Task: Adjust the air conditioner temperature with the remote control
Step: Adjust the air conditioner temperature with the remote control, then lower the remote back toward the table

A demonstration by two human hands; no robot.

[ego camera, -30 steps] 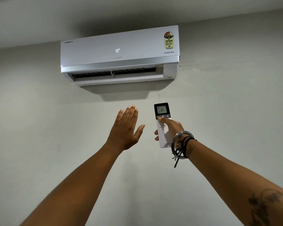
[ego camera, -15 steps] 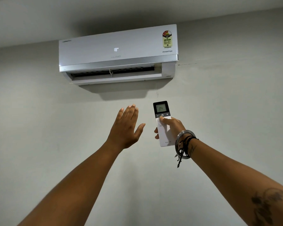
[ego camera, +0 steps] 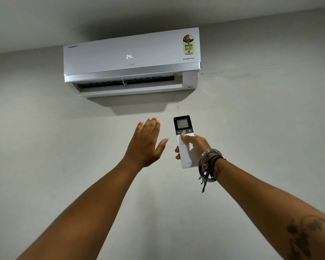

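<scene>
air conditioner (ego camera: pixel 131 61) front – "24", "INVERTER", remote control (ego camera: pixel 184 141) – "–", "+"

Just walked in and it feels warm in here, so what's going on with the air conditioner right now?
A person is pointing a white remote control at the wall-mounted air conditioner. The right hand grips the remote, thumb resting just below the power button. The left hand is raised open and empty beneath the unit's open vent, perhaps feeling for airflow. The unit's front display reads 24; the remote's own screen is too faint to read.

Right hand (ego camera: pixel 196 147) grips remote (ego camera: pixel 184 141) below air conditioner (ego camera: pixel 131 59) reading 24.
</scene>
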